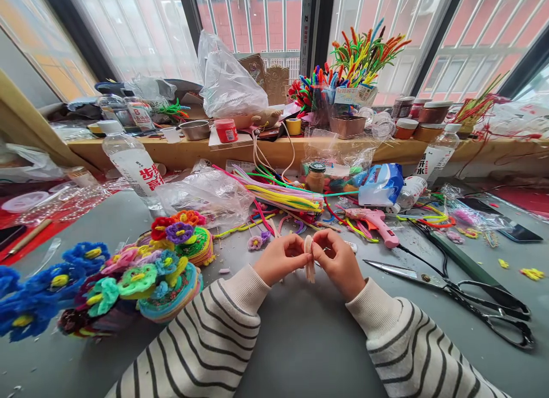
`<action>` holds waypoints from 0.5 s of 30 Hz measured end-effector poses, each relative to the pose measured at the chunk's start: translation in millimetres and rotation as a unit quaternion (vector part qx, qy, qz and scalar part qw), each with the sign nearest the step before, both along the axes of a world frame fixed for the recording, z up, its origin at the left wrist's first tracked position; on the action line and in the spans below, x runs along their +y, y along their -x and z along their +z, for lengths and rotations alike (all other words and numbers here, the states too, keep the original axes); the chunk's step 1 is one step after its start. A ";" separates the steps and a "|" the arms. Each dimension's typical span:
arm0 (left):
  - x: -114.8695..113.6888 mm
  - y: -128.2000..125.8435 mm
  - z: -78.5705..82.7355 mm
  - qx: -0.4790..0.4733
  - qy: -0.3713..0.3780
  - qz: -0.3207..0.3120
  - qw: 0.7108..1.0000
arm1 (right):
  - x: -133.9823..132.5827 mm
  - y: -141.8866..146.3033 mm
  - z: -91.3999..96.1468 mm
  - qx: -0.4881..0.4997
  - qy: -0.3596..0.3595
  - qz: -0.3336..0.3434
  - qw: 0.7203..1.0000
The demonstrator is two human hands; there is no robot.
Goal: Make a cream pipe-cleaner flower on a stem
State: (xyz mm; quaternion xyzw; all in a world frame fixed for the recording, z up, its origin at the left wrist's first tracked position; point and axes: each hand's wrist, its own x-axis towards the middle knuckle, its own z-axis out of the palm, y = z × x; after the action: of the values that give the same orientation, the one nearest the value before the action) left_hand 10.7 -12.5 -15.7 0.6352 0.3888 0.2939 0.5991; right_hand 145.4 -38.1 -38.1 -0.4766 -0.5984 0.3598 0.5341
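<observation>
- The grey counter (pixel 300 341) runs from the near edge, where both striped sleeves come in, to a cluttered wooden sill at its far edge.
- A heap of multicoloured fuzzy flower coasters (pixel 171 283) sits toward the left edge, with blue chenille flowers (pixel 34 295) just beside it, further left.
- A loose sheaf of bright straight pipe cleaners (pixel 283 195) lies across the middle, beyond the hands, partly under a crumpled clear plastic bag (pixel 206 195).
- Black-handled steel scissors (pixel 472 292) lie open near the right edge, blades pointing toward the hands, and a pink glue gun (pixel 375 221) rests beyond them.
- The left hand (pixel 281 261) and right hand (pixel 341 263) meet at the middle of the counter, raised slightly off it, knuckles facing each other.
- The pale cream folded chenille stem (pixel 309 261) stands between the two hands with its long axis upright, the lower end hanging toward the counter.
- The fingers of both hands are closed in a pinch on its upper part, thumb against forefinger, left from the left side and right from the right. Neither hand is clearly nearer.
- A small purple chenille flower (pixel 256 242) lies just beyond the left hand, apart from it.
</observation>
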 end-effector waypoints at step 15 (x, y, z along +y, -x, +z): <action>2.0 0.4 1.1 -0.049 0.060 -0.017 0.997 | -1.4 -0.6 4.1 -0.049 -0.042 -0.005 0.998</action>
State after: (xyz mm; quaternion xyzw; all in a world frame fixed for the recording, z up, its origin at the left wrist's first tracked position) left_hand 10.3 -10.5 -14.6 0.5893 0.3655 0.2902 0.6595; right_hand 146.0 -39.5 -34.0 -0.4743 -0.6358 0.3079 0.5254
